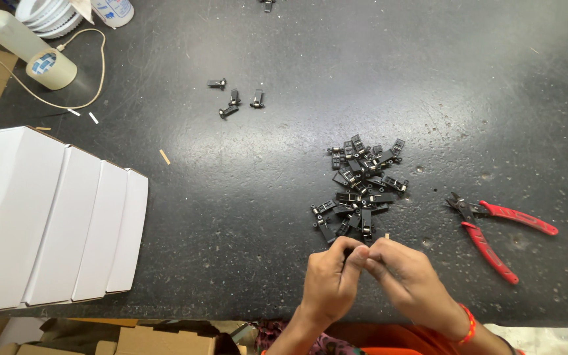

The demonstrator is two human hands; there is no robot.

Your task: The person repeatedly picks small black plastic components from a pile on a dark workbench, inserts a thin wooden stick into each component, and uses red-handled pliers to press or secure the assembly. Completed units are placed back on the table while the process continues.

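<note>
A small black part (365,252), mostly hidden, sits pinched between the fingertips of the left hand (332,279) and right hand (410,279), pressed together at the near edge of the dark table (231,197). Just beyond lies the pile of black clips (361,190); red cutters (501,227) rest to the right. A firm grip with steady, close fingers would seem best.

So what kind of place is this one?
Likely a small assembly workbench: a pile of black parts on a dark table, red cutters, stacked white boxes.
</note>
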